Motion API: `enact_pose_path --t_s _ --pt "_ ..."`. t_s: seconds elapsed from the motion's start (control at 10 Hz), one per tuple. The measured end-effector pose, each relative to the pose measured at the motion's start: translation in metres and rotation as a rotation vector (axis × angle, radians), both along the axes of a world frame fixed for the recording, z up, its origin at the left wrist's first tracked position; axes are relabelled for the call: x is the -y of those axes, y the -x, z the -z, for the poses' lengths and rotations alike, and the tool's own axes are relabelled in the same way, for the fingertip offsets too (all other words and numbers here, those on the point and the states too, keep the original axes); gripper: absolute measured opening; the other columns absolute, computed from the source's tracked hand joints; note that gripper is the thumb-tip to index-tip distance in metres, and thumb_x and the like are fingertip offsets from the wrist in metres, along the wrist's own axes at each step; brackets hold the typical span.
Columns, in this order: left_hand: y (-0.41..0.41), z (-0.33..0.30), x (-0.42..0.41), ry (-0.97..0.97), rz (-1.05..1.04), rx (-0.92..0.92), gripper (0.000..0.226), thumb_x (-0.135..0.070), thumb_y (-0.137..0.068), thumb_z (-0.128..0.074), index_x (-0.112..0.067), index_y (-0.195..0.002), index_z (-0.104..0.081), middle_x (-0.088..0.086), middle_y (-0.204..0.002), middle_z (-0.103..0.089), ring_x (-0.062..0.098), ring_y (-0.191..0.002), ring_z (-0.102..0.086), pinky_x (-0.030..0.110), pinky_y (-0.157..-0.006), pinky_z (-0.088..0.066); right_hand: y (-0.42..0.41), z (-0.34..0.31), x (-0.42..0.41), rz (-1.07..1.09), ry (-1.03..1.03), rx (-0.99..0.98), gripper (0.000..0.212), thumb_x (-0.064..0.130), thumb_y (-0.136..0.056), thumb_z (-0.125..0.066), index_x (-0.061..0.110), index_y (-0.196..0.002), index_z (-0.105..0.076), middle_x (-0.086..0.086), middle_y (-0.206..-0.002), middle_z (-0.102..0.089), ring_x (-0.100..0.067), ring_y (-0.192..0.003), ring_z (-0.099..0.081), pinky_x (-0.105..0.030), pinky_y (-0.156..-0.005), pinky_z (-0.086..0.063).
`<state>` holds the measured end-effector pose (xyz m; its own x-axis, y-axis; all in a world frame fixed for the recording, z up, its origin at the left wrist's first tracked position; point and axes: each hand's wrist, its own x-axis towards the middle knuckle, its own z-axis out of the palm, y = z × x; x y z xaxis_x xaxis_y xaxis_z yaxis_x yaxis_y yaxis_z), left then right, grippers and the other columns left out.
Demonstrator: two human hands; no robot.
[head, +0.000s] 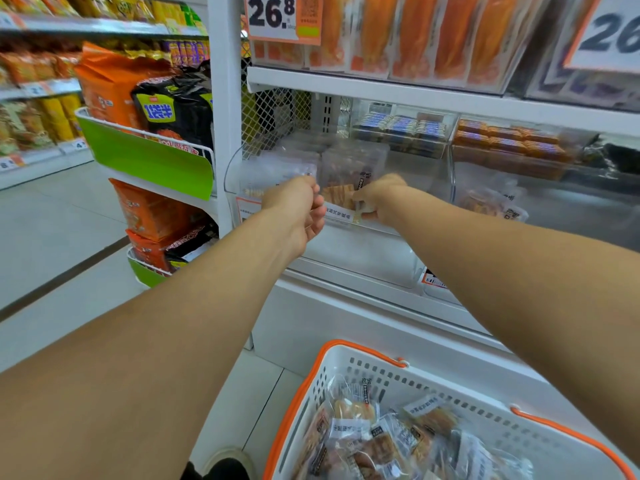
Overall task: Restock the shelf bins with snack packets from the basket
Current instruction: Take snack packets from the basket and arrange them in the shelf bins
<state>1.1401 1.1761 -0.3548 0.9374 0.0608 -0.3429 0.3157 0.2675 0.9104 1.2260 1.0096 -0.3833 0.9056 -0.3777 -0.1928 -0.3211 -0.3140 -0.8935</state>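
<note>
Bright even store light, wide-angle edge warping, soft blur

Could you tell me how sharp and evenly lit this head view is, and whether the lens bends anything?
Head view: bright, even store light; the snack packet in both hands is soft with motion blur, the clear bin shows pale glare; wide-angle lens bows shelf edges; basket stays fairly sharp.

Orange-edged price sign [277,17] above top shelf reads "26.8".

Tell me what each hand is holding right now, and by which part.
Both hands grip one clear snack packet at the bin front: the left hand at its left edge, the right hand pinching its lower right corner by the white label.
</note>
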Motion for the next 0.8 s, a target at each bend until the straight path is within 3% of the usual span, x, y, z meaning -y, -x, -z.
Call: enact_pose_path --t_s 0.1,0.2,0.3,0.4,0.5,0.6,0.7,0.8 --pt "-0.005 0.012 0.000 -0.247 0.056 0.087 0.016 -0.023 -0.094 -0.055 -0.016 -0.079 -0.058 0.000 -0.063 -0.055 0.014 -0.052 -0.050 0.020 -0.046 -0.042 0.014 -0.014 -0.008 0.071 0.258 0.045 0.042 0.013 -0.082 -0.077 0.001 -0.118 -0.060 -0.013 -0.120 -0.063 -0.022 -0.100 -0.064 -0.037 -0.089 -0.057" --pt "-0.012 0.019 -0.004 -0.835 0.211 0.323 0.024 -0.030 -0.087 -0.064 -0.007 -0.090 -0.067 0.011 -0.077 -0.067 0.027 -0.067 -0.063 0.032 -0.063 -0.054 0.062 -0.025 -0.024 0.056 0.544 0.432 0.036 0.018 -0.082 -0.075 0.011 -0.109 -0.052 -0.005 -0.113 -0.049 -0.017 -0.094 -0.051 -0.030 -0.082 -0.045" --pt "0.006 0.020 -0.006 -1.136 0.659 0.386 0.032 -0.038 -0.092 -0.062 -0.006 -0.095 -0.066 0.011 -0.086 -0.072 0.026 -0.075 -0.068 0.029 -0.065 -0.054 0.136 0.001 -0.038 -0.099 0.780 0.839 0.016 0.026 -0.085 -0.063 0.019 -0.084 -0.049 0.003 -0.085 -0.054 -0.017 -0.073 -0.050 -0.033 -0.064 -0.039" --pt "0.022 0.030 -0.004 -1.395 1.169 0.181 0.026 -0.040 -0.094 -0.060 -0.016 -0.103 -0.064 0.004 -0.093 -0.072 0.018 -0.085 -0.071 0.032 -0.074 -0.057 0.186 0.078 -0.030 -0.283 0.713 0.601 0.023 0.033 -0.090 -0.061 0.015 -0.076 -0.057 0.005 -0.067 -0.059 -0.019 -0.062 -0.055 -0.037 -0.059 -0.046" --pt "0.037 0.045 0.000 -1.495 1.418 0.032 0.027 -0.049 -0.092 -0.060 -0.025 -0.103 -0.060 0.001 -0.104 -0.071 0.017 -0.096 -0.069 0.039 -0.091 -0.056 0.224 0.160 -0.009 -0.561 0.558 0.076 0.023 0.035 -0.088 -0.072 0.015 -0.080 -0.065 0.001 -0.076 -0.067 -0.018 -0.073 -0.062 -0.039 -0.071 -0.052" --pt "0.044 0.052 0.009 -1.448 1.418 0.078 0.028 -0.050 -0.092 -0.058 -0.026 -0.107 -0.059 0.000 -0.107 -0.069 0.016 -0.097 -0.068 0.039 -0.090 -0.055 0.261 0.207 0.011 -0.711 0.456 -0.268 0.031 0.039 -0.083 -0.078 0.010 -0.091 -0.068 -0.002 -0.087 -0.069 -0.018 -0.081 -0.064 -0.037 -0.074 -0.053" --pt "0.051 0.057 0.020 -1.441 1.412 0.144 0.034 -0.050 -0.091 -0.059 -0.023 -0.113 -0.061 -0.001 -0.106 -0.069 0.016 -0.097 -0.068 0.038 -0.088 -0.055 0.290 0.235 0.008 -0.765 0.397 -0.386 0.027 0.022 -0.084 -0.077 -0.003 -0.091 -0.068 -0.005 -0.084 -0.066 -0.017 -0.073 -0.057 -0.029 -0.066 -0.044" --pt "0.059 0.062 0.030 -1.465 1.480 0.145 0.034 -0.049 -0.092 -0.058 -0.023 -0.114 -0.062 -0.001 -0.106 -0.068 0.017 -0.100 -0.067 0.041 -0.092 -0.054 0.299 0.244 -0.004 -0.706 0.481 -0.383 0.027 0.018 -0.082 -0.078 -0.001 -0.098 -0.066 -0.009 -0.094 -0.067 -0.018 -0.079 -0.059 -0.031 -0.070 -0.048"
